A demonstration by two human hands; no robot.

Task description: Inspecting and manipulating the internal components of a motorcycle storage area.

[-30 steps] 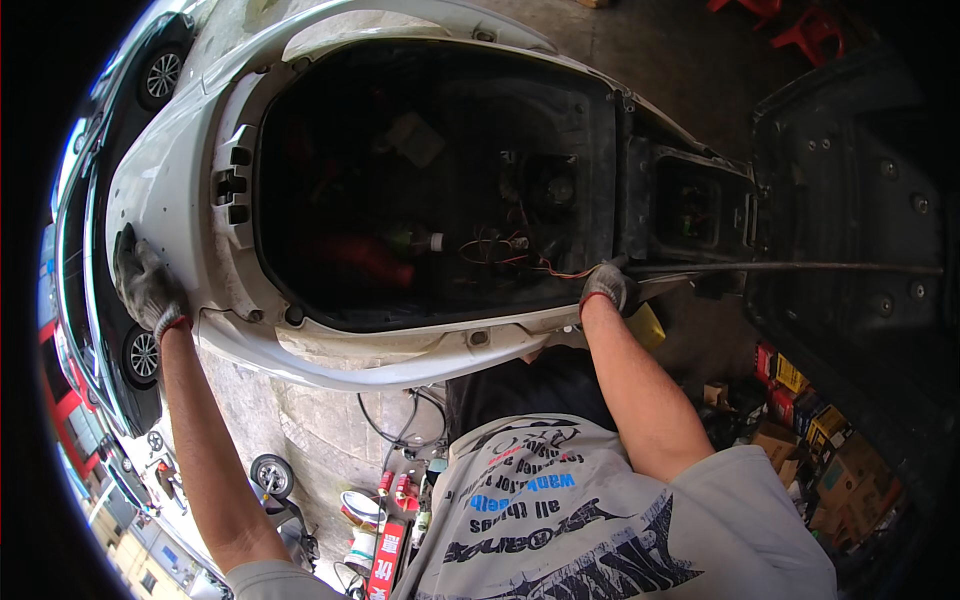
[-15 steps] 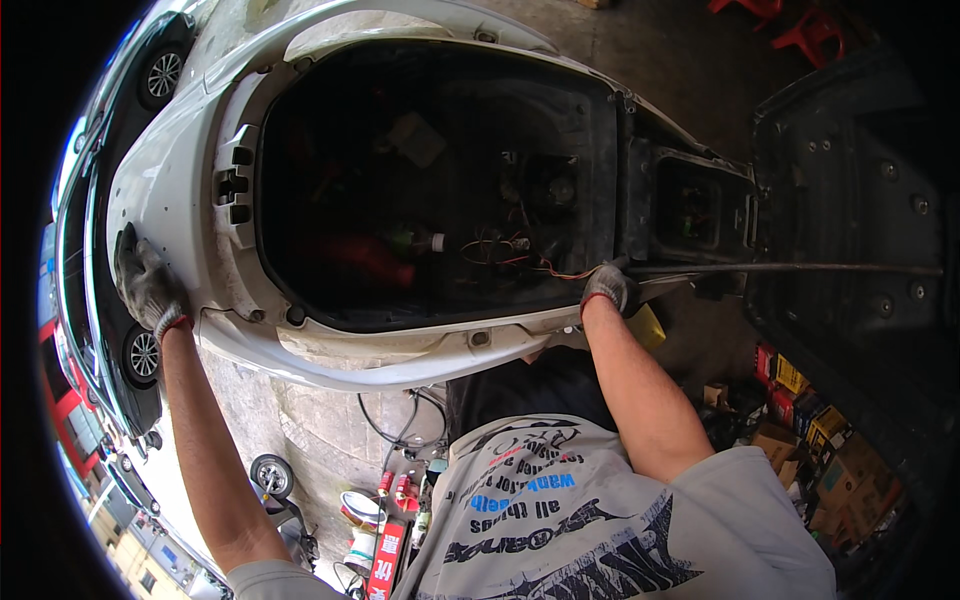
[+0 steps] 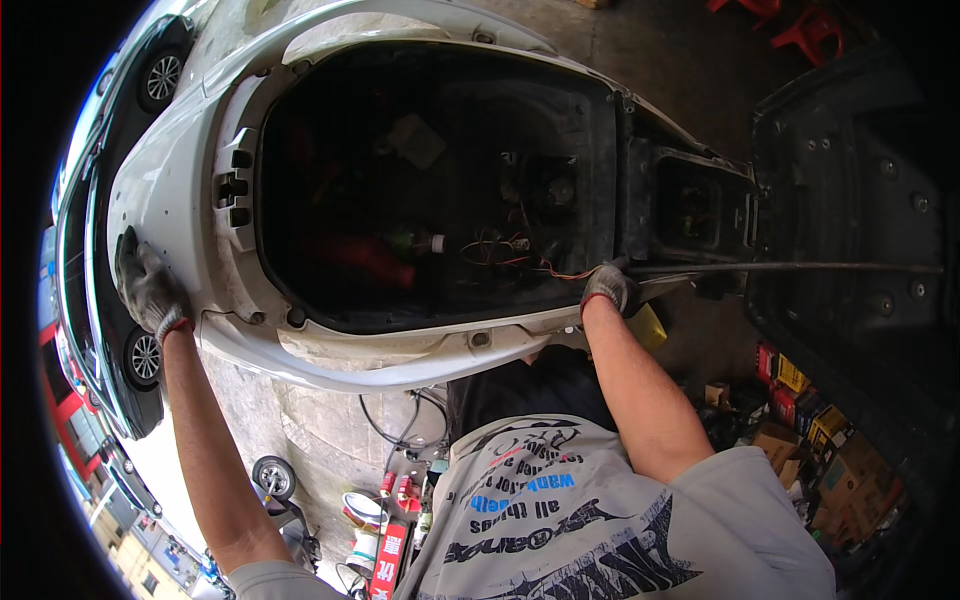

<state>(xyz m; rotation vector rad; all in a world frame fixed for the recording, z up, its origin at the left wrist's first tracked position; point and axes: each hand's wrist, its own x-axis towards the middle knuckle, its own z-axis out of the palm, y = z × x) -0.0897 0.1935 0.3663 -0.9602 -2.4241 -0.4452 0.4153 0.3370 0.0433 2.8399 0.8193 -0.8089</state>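
Note:
A white scooter body (image 3: 340, 366) lies across my view with its dark under-seat compartment (image 3: 400, 210) uncovered. My left hand (image 3: 152, 285), in a grey work glove, rests on the white rear panel at the far left, fingers stretched over it. At the compartment's near right edge, my gloved right hand (image 3: 610, 287) is closed over the side rim; its fingertips are partly hidden. A thin dark rod (image 3: 780, 267) runs from beside that hand to the raised black seat (image 3: 850, 200). Loose wires (image 3: 500, 245), a bottle (image 3: 418, 241) and a red object (image 3: 365, 262) lie inside the compartment.
Dark cars (image 3: 85, 250) stand beyond the scooter's rear. Cardboard boxes (image 3: 850, 480) are piled at the lower right, and red plastic chairs (image 3: 810, 35) stand at the upper right. A small wheel (image 3: 273, 477) and a black cable (image 3: 400, 437) are at the lower left.
Both hands keep their places on the scooter. The view has shifted very slightly; nothing else has visibly moved.

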